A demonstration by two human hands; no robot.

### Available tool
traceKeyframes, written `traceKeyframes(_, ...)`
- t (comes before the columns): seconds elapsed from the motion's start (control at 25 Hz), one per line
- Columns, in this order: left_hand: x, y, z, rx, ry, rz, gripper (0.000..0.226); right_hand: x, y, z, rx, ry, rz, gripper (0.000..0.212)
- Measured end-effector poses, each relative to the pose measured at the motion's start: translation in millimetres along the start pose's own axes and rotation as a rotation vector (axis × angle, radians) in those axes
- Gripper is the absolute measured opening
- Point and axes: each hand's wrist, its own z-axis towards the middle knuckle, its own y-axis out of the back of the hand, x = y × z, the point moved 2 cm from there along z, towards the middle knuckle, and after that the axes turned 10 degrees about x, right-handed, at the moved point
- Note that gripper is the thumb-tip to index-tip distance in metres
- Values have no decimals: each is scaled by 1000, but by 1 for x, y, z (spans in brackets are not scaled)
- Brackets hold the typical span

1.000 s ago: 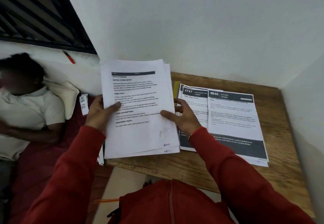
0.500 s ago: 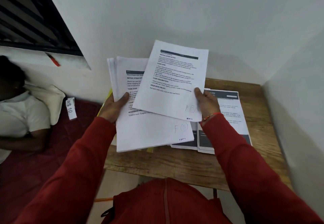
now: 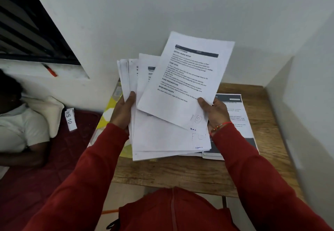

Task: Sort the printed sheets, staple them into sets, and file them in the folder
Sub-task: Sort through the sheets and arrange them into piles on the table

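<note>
My left hand [image 3: 123, 110] grips a thick stack of printed sheets [image 3: 162, 136] by its left edge, held up above the wooden table [image 3: 180, 174]. My right hand [image 3: 215, 112] pinches a single printed sheet [image 3: 188, 79] by its lower right part, tilted and lifted off the top of the stack. More printed sheets with dark bottom bands [image 3: 238, 122] lie flat on the table at the right. A yellow and white folder [image 3: 110, 111] shows under the stack at the table's left edge. No stapler is visible.
White walls close the table in at the back and right. A person in a white shirt [image 3: 16, 127] lies on a dark red mattress [image 3: 59, 158] at left, beside a tag reading WS 10 [image 3: 70, 119]. A red bag [image 3: 171, 211] sits below me.
My right hand has drawn the top sheet off the stack and raised it up and to the right. The stack in my left hand has fanned out a little.
</note>
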Motion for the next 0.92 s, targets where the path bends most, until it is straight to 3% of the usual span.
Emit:
traceKeyframes(0.12,-5,-6,-1,-54,-56,59,18,5,2,-8,152,-57,117,31)
traceKeyframes(0.24,-7,-11,0,-44,-73,164,29,-2,7,-17,226,-183,105,36)
traceKeyframes(0.56,-10,-24,0,0,-5,111,54,-14,33,-11,-4,-191,253,31)
traceKeyframes(0.72,-6,-25,3,-13,0,98,45,-9,39,-12,-50,-144,371,24)
traceKeyframes(0.92,-4,-25,7,-8,27,149,39,-8,38,-18,36,-139,283,40)
